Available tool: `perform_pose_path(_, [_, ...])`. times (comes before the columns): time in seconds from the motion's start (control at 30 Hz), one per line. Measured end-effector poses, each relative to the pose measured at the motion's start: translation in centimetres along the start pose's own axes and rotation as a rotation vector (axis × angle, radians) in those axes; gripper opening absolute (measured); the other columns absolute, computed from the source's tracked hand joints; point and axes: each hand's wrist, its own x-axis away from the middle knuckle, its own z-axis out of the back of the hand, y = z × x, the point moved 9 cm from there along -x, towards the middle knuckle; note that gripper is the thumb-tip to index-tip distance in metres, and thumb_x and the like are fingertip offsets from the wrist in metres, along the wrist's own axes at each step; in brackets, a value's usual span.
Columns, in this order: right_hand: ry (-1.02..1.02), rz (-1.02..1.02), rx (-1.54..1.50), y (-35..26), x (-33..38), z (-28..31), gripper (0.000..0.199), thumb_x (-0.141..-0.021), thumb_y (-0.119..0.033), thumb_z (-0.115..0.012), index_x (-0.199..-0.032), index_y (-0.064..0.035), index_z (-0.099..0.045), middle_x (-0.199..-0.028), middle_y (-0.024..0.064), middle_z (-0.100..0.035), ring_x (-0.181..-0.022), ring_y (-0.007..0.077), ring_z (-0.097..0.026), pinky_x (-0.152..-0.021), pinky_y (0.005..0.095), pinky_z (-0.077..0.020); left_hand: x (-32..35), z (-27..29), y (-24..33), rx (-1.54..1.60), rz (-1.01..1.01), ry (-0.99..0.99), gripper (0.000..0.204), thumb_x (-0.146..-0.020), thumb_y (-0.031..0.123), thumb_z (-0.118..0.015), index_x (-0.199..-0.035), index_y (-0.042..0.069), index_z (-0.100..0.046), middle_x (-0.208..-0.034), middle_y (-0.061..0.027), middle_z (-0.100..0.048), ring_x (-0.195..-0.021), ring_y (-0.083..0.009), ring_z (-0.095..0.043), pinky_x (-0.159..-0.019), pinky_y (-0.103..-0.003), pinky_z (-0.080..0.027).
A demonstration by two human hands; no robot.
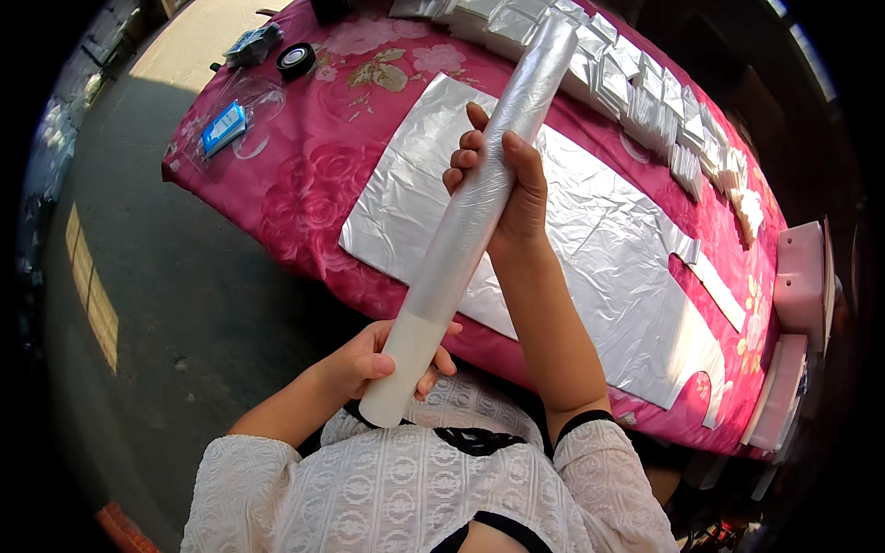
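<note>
A long roll of clear plastic film [458, 238] slants across the view, its near end close to my body and its far end over the table. My left hand [378, 358] grips the whitish lower end, thumb on top and fingers around the far side. Higher up, my right hand [507, 180] is wrapped round the middle of the roll, fingers on its left and thumb on its right. Beneath the roll a large silvery-white plastic sheet [590, 267] lies spread on the table, with strap-like cut-outs at its right end.
A pink flowered cloth covers the table [304, 207]. Folded white packets [613, 83] are piled along the far edge. A tape roll [296, 60] and a blue-and-white packet [224, 129] lie at the left. Pink plastic bins [800, 281] stand at the right edge.
</note>
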Motion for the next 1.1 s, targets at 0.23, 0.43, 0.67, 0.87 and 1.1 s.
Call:
perform_pose_path(0.23, [0.161, 0.164, 0.247, -5.4, 3.9, 2.3, 0.053, -0.076, -0.025, -0.066, -0.115, -0.0009, -0.04, -0.079, 0.0048, -0.054, -0.071, 0.0134, -0.056, -0.066, 0.0294, -0.0501, -2.9, -0.8, -0.7, -0.324, 0.058, 0.041, 0.061, -0.076, 0.034, -0.067, -0.122, 0.0, -0.045, -0.098, -0.011, -0.059, -0.077, -0.0138, -0.059, -0.067, -0.028, -0.049])
perform_pose_path(0.43, [0.227, 0.193, 0.317, -6.2, 5.0, 2.4, 0.054, -0.078, -0.025, -0.065, -0.116, -0.0005, -0.037, -0.083, 0.0071, -0.054, -0.074, 0.0145, -0.056, -0.069, 0.0306, -0.0506, -4.0, -1.0, -1.1, -0.48, 0.188, 0.269, 0.043, -0.071, 0.013, -0.072, -0.106, 0.0, -0.051, -0.079, -0.003, -0.056, -0.065, -0.0105, -0.055, -0.06, -0.026, -0.048])
perform_pose_path(0.67, [0.188, 0.197, 0.207, -5.9, 7.9, 3.2, 0.057, -0.075, -0.027, -0.067, -0.115, -0.0017, -0.036, -0.081, 0.0063, -0.053, -0.072, 0.0138, -0.056, -0.068, 0.0303, -0.0504, -4.8, -3.3, -3.5, -0.258, 0.248, 0.129, 0.046, -0.07, 0.018, -0.073, -0.106, 0.002, -0.049, -0.076, -0.0016, -0.051, -0.062, -0.0098, -0.052, -0.057, -0.026, -0.046])
perform_pose_path(0.87, [0.243, 0.251, 0.149, -6.3, 10.3, 4.4, 0.055, -0.075, -0.023, -0.068, -0.114, -0.0011, -0.035, -0.081, 0.0069, -0.052, -0.071, 0.0139, -0.055, -0.065, 0.0298, -0.0507, -5.1, -3.7, -4.6, -0.27, 0.305, 0.03, 0.047, -0.073, 0.022, -0.068, -0.109, 0.001, -0.048, -0.081, -0.0026, -0.052, -0.068, -0.0106, -0.053, -0.062, -0.026, -0.047])
perform_pose_path(1.1, [0.461, 0.198, 0.413, -4.0, 12.3, 8.1, 0.053, -0.076, -0.021, -0.07, -0.114, 0.0002, -0.038, -0.084, 0.0072, -0.052, -0.078, 0.0145, -0.056, -0.068, 0.03, -0.0506, -8.1, -0.3, -3.3, -0.595, 0.061, 0.257, 0.05, -0.086, 0.038, -0.051, -0.119, 0.001, -0.041, -0.086, -0.0054, -0.055, -0.072, -0.0119, -0.056, -0.065, -0.026, -0.047])
